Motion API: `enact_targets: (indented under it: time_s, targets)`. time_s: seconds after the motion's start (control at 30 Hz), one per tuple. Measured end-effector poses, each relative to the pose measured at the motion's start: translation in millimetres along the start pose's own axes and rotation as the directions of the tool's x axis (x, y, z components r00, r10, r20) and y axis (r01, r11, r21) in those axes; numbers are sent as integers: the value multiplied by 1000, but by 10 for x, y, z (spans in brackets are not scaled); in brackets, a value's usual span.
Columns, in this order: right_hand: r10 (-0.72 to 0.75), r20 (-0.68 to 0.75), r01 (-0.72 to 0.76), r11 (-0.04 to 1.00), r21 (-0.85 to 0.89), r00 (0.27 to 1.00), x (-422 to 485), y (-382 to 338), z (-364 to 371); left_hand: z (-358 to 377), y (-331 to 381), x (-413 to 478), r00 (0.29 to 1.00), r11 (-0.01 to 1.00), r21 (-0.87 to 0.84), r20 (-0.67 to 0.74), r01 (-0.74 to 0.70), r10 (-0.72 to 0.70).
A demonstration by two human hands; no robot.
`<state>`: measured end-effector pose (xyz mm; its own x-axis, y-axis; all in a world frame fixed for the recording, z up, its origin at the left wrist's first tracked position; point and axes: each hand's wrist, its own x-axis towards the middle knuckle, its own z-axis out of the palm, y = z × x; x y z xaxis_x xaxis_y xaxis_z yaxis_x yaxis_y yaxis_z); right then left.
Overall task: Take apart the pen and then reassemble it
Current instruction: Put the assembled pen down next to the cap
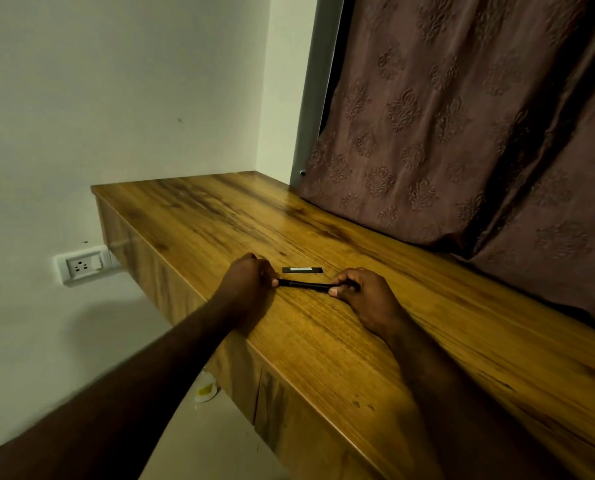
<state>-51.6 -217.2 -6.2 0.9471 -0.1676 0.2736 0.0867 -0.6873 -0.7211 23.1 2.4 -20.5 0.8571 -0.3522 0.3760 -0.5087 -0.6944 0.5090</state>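
A thin black pen [303, 285] lies level just above the wooden table [358, 341], held at both ends. My left hand [246, 282] pinches its left end with closed fingers. My right hand [362, 294] grips its right end, thumb on the near side. Just behind the pen, a short black piece with a pale label [302, 270] lies flat on the table; whether it is the pen's cap I cannot tell. The pen's ends are hidden inside my fingers.
A brown patterned curtain [462, 133] hangs down onto the back right of the table. The table's left edge drops off near my left hand. A white wall socket [81, 266] sits below the table. A pale object [206, 388] lies on the floor.
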Motion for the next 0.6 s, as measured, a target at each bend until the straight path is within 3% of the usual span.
enact_targets:
  time_s: [0.23, 0.6]
  targets:
    - [-29, -65, 18, 987, -159, 997, 104, 29, 48, 17, 44, 26, 998, 998, -8, -19, 61, -61]
    - [-20, -86, 1, 977, -212, 996, 185, 80, 96, 2, 77, 15, 996, 996, -19, -26, 82, -82]
